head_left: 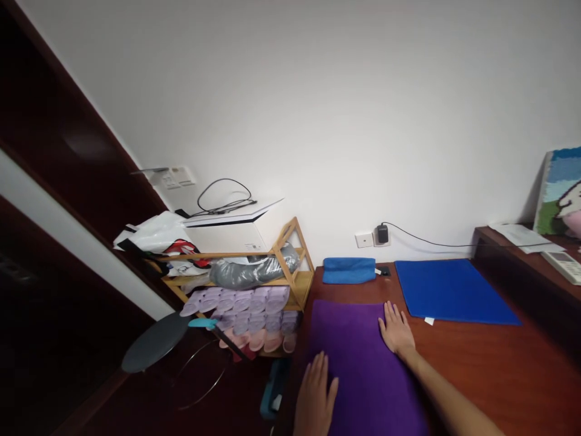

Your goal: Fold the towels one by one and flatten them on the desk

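Smoothing out the purple cloth (pixel 361 366)

The purple cloth lies spread on the left part of the desk (pixel 494 369), its near end running out of view at the bottom. The step in hand looks like flattening it: its face shows no strong fold, though whether it is a single layer cannot be told.

The right hand (pixel 396 330) is laid palm down by the far right corner, fingers somewhat fanned, fingertips close to the edge. The left hand (pixel 314 393) is at the left edge and nearer the body, fingers straight and held together, thumb out to the side. Neither hand is gripping anything; how hard each one presses cannot be told.

Beyond the far edge, near the wall, sits a folded blue cloth (pixel 348 271). To the right, apart from the purple one, a larger blue cloth (pixel 454 292) lies flat, a white tag (pixel 429 321) at its near edge.

As a judgement, the next move calls for light, even pressure from the palms outward, one hand steadying the fabric so that it does not skid or bunch.
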{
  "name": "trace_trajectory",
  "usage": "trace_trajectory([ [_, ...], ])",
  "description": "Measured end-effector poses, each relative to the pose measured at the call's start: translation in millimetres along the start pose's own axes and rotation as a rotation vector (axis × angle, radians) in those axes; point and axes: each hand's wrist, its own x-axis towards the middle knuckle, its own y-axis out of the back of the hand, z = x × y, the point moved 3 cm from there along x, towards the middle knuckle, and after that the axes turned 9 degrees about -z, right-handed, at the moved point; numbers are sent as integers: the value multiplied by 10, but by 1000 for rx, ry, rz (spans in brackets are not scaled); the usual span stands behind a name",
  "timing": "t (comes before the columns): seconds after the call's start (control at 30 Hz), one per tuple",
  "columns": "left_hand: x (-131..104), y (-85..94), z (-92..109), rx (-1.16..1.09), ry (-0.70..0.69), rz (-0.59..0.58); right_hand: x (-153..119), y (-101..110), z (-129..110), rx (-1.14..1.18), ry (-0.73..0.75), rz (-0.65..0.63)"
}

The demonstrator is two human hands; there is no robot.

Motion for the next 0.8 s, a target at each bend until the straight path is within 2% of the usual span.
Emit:
trace_trajectory([
  [0.1,767,78,814,-62,-195,-85,-16,24,12,-18,-7,-2],
  [0.17,1261,13,1258,-82,-251,-135,-26,39,13,-32,18,-7],
  [0.23,1620,-117,1476,-98,-226,-190,-30,39,15,-41,47,-16],
  [0.27,1733,-184,1483,-104,-208,-211,-29,35,17,-39,52,-20],
  [0.3,1804,-239,1416,-107,-188,-221,-26,31,21,-32,50,-20],
  [0.37,1843,-290,1071,-90,-130,-207,-17,21,32,-5,30,-18],
  [0.53,1659,-117,-352,37,139,-111,-2,-27,66,-10,31,-5],
  [0.6,1577,-28,-719,49,158,-114,0,-43,78,-18,30,1],
  [0.63,1533,14,-811,49,152,-110,3,-40,76,-15,30,3],
  [0.7,1402,103,-830,45,133,-60,14,7,50,5,25,-1],
  [0.8,980,232,-611,17,64,82,-18,211,-32,55,24,9],
])
